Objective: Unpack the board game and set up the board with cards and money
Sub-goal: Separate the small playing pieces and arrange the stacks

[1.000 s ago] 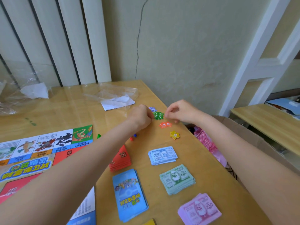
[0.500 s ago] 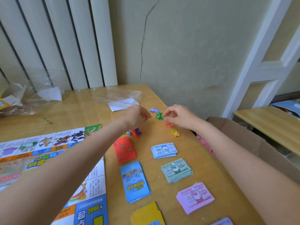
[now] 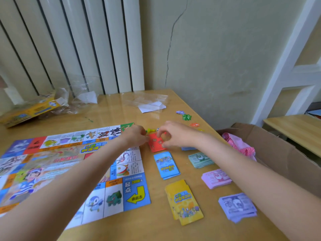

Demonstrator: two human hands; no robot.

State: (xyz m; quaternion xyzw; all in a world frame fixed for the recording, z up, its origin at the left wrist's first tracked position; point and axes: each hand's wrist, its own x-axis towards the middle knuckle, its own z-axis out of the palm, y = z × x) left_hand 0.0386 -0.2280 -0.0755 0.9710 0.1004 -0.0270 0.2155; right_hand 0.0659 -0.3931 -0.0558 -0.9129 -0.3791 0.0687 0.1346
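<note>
The game board (image 3: 69, 162) lies flat on the left of the wooden table (image 3: 152, 228). Right of it, in a column, sit a red card stack (image 3: 155, 145), a blue card stack (image 3: 166, 165) and a yellow card stack (image 3: 184, 202). Further right lie green money (image 3: 199, 160), pink money (image 3: 216, 178) and purple money (image 3: 238, 206). My left hand (image 3: 135, 136) holds the red stack's left edge with curled fingers. My right hand (image 3: 175, 136) pinches its right side between thumb and bent fingers and hides part of a blue money pile (image 3: 187, 149).
Small purple (image 3: 180, 112), green (image 3: 186, 117) and orange tokens (image 3: 194, 125) lie near the table's right edge, with a yellow-green pawn (image 3: 150, 130) behind my hands. Plastic wrapping (image 3: 149, 103) and the yellow game box (image 3: 29, 110) lie at the back. An open cardboard box (image 3: 278, 153) stands on the right.
Both hands left the small tokens near the right edge and came back toward me to the red card stack. The view dropped, showing more of the board and stacks.
</note>
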